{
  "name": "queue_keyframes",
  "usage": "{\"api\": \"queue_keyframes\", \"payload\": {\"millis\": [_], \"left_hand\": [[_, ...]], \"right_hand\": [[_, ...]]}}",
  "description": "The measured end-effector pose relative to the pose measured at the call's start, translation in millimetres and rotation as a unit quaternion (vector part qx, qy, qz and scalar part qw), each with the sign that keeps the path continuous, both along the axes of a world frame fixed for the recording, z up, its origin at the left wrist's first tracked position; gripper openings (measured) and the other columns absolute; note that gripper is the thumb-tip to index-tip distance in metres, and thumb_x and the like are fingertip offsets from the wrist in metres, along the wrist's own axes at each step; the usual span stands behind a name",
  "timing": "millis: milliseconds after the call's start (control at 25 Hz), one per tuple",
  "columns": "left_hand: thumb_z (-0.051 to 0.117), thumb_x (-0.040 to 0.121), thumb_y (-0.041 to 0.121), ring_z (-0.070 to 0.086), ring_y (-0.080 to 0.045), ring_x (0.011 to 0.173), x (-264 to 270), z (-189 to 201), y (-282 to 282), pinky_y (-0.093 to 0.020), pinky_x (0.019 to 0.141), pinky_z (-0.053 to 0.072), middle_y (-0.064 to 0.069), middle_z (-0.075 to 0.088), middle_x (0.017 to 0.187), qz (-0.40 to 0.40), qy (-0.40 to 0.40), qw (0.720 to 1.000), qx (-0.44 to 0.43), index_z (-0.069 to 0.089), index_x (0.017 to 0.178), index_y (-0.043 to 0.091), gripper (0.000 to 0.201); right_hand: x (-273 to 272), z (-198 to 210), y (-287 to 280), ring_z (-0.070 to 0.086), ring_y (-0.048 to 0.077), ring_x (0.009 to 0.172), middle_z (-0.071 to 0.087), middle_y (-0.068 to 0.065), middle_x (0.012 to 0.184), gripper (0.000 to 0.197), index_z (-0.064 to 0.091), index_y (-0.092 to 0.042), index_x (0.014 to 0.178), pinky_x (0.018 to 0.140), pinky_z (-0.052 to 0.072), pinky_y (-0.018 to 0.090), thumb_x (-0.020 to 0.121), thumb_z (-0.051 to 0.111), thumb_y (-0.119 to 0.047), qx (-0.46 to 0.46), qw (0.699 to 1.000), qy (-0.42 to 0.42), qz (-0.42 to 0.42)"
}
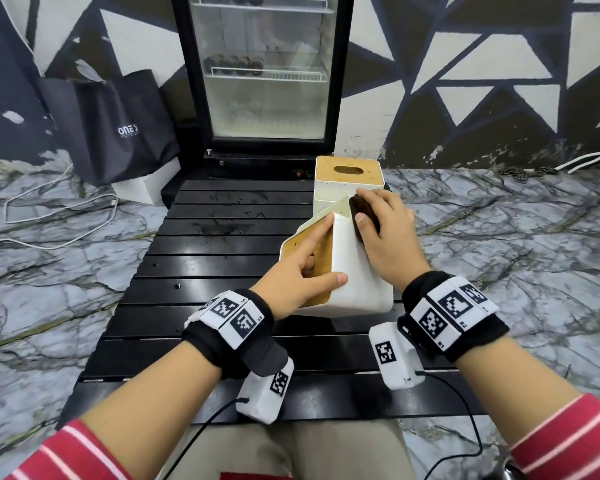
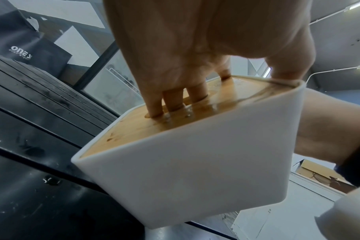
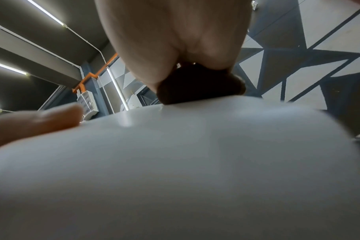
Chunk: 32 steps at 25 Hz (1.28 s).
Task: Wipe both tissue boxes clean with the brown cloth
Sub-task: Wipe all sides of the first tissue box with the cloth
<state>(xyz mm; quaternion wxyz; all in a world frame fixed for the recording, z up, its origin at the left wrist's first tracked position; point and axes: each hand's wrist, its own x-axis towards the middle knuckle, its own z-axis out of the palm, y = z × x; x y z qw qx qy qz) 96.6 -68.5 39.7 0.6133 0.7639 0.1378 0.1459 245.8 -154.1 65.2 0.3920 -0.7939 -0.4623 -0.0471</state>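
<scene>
Best now: L hand (image 1: 293, 275), fingers hooked in slot, steadies tilted tissue box (image 1: 352, 268) while R hand (image 1: 383, 230) presses brown cloth (image 1: 364, 213) w/ even strokes across white side.

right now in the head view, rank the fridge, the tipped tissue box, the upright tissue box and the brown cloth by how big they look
1. fridge
2. tipped tissue box, nearer the camera, so its lead over the next is unsure
3. upright tissue box, partly hidden
4. brown cloth, mostly covered by the right hand
</scene>
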Motion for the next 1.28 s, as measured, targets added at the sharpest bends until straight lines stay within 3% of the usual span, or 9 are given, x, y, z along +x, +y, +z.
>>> {"api": "queue_keyframes", "payload": {"millis": [160, 280, 440, 640, 800, 880, 960, 1080, 1280], "left_hand": [[0.066, 0.077, 0.028, 0.064, -0.013, 0.101, -4, -1, 2, -0.015, 0.086, 0.047, -0.002, 0.065, 0.115, 0.001, 0.004, 1.000, -0.002, 0.017, 0.130, 0.065, 0.082], [0.066, 0.076, 0.029, 0.064, -0.014, 0.102, -2, -1, 2, -0.018, 0.089, 0.047, -0.003, 0.066, 0.116, 0.002, 0.002, 1.000, -0.003, 0.017, 0.131, 0.065, 0.082], [0.067, 0.079, 0.027, 0.064, -0.014, 0.100, -2, -1, 2, -0.020, 0.089, 0.048, -0.004, 0.066, 0.113, 0.001, 0.007, 1.000, -0.006, 0.016, 0.135, 0.061, 0.083], [0.066, 0.086, 0.020, 0.062, -0.002, 0.084, -1, 1, 5, -0.016, 0.078, 0.044, 0.002, 0.066, 0.105, 0.003, 0.024, 1.000, 0.015, 0.014, 0.138, 0.059, 0.083], [0.066, 0.086, 0.020, 0.064, -0.009, 0.098, -2, 1, 4, -0.018, 0.088, 0.047, -0.001, 0.065, 0.114, -0.013, 0.016, 1.000, 0.010, 0.014, 0.135, 0.060, 0.082], [0.067, 0.081, 0.027, 0.063, -0.011, 0.103, -4, 1, 5, -0.021, 0.093, 0.047, -0.001, 0.063, 0.119, -0.010, 0.014, 1.000, 0.009, 0.014, 0.132, 0.063, 0.082], [0.066, 0.076, 0.033, 0.063, -0.013, 0.105, -6, -1, 7, -0.023, 0.096, 0.046, -0.002, 0.064, 0.119, -0.003, 0.011, 1.000, 0.004, 0.015, 0.127, 0.068, 0.080], [0.065, 0.075, 0.034, 0.063, -0.014, 0.105, -6, -1, 8, -0.024, 0.096, 0.046, -0.002, 0.065, 0.119, 0.003, 0.006, 1.000, -0.003, 0.015, 0.123, 0.071, 0.078], [0.062, 0.078, 0.026, 0.062, -0.012, 0.103, -7, 1, 9, -0.016, 0.086, 0.048, -0.004, 0.063, 0.122, 0.007, -0.012, 0.999, -0.035, 0.019, 0.123, 0.065, 0.073]], "right_hand": [[6, 1, 0, 0.038, 0.030, 0.120, 0.045, 0.007, 0.132, 0.038, 0.045, -0.016, 0.131, 0.085, 0.013, 0.014, 0.094, 0.042, -0.016, -0.013, 1.000, -0.006, -0.010], [1, 5, 2, 0.035, 0.029, 0.119, 0.042, 0.005, 0.134, 0.038, 0.043, -0.017, 0.132, 0.084, 0.013, 0.014, 0.094, 0.041, -0.018, -0.024, 1.000, 0.015, -0.011], [2, 6, -1, 0.033, 0.026, 0.119, 0.041, 0.002, 0.135, 0.038, 0.043, -0.020, 0.133, 0.091, 0.016, 0.019, 0.094, 0.042, -0.020, -0.026, 0.999, 0.019, 0.010], [6, 7, 2, 0.034, 0.028, 0.122, 0.041, 0.004, 0.134, 0.038, 0.042, -0.019, 0.133, 0.086, 0.014, 0.015, 0.095, 0.041, -0.020, -0.035, 0.999, 0.026, -0.004], [7, 10, 0, 0.033, 0.026, 0.122, 0.040, 0.002, 0.136, 0.039, 0.041, -0.020, 0.134, 0.090, 0.014, 0.016, 0.095, 0.041, -0.020, -0.040, 0.999, 0.017, 0.017], [9, 7, -1, 0.034, 0.028, 0.121, 0.042, 0.003, 0.135, 0.038, 0.043, -0.019, 0.133, 0.093, 0.017, 0.021, 0.095, 0.041, -0.020, -0.033, 0.999, 0.032, 0.003], [10, 2, -2, 0.034, 0.028, 0.121, 0.043, 0.003, 0.134, 0.038, 0.043, -0.019, 0.133, 0.090, 0.016, 0.019, 0.095, 0.041, -0.020, -0.026, 0.999, 0.039, -0.013], [8, -6, -8, 0.031, 0.028, 0.120, 0.039, 0.003, 0.136, 0.040, 0.040, -0.019, 0.135, 0.083, 0.013, 0.013, 0.095, 0.040, -0.019, -0.019, 0.999, 0.042, -0.021], [-10, -23, -19, 0.031, 0.029, 0.120, 0.038, 0.003, 0.137, 0.040, 0.041, -0.018, 0.134, 0.088, 0.013, 0.013, 0.094, 0.041, -0.017, -0.018, 0.999, 0.040, -0.018]]}}
